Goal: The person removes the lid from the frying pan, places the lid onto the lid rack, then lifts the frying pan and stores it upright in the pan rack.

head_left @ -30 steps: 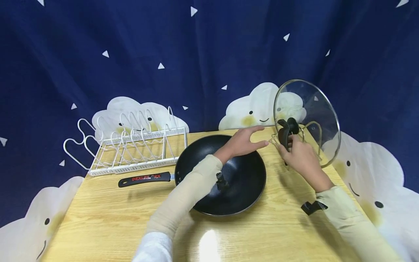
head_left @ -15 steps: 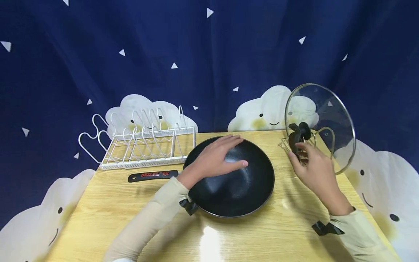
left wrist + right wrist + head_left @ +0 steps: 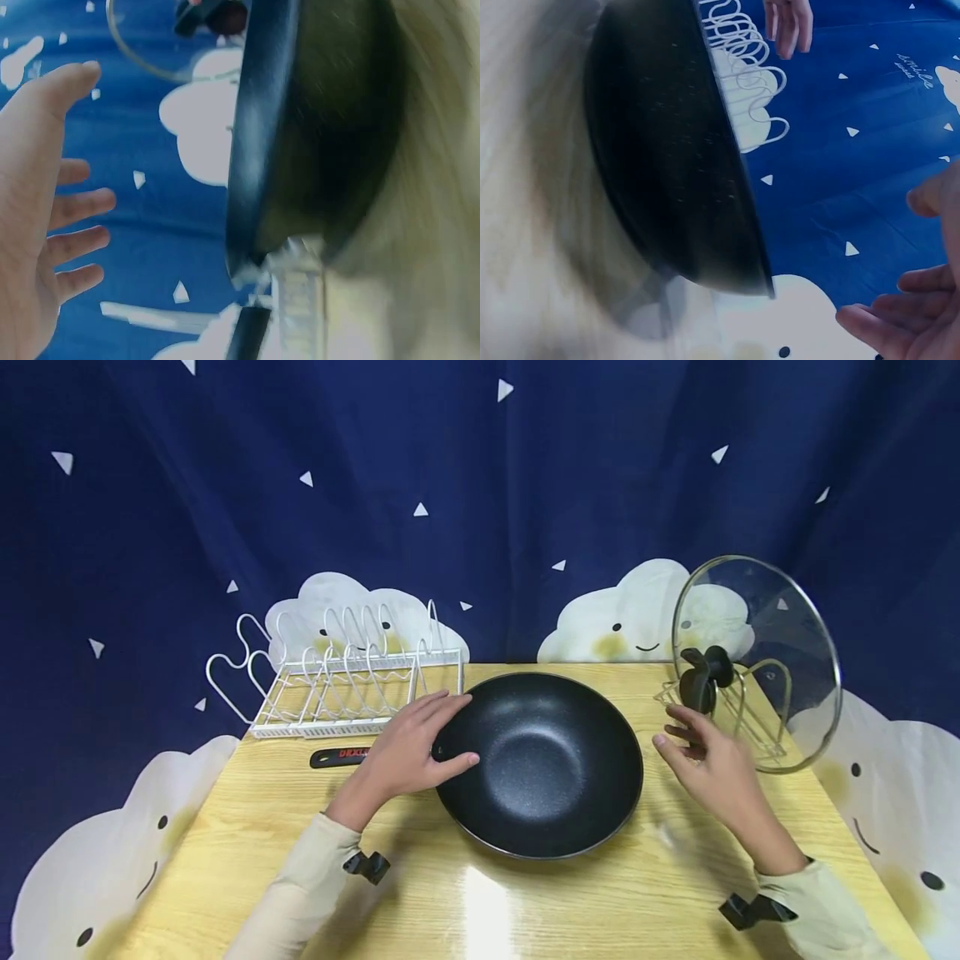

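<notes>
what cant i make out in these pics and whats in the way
Head view: part of the pan handle and its red lettering, behind the left hand.
Left wrist view: part of the glass lid, cut off by the top edge.
Right wrist view: part of the right hand, cut off by the right edge.
Both wrist views: table grain, blurred.

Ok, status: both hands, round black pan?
Left hand, right hand: both empty. Pan on pale wooden table, nothing inside. Head view: left hand hides part of long black handle.

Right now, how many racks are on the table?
2: a white rack at the back left of the table, and a gold rack at the back right, with the glass lid propped in it.
</notes>
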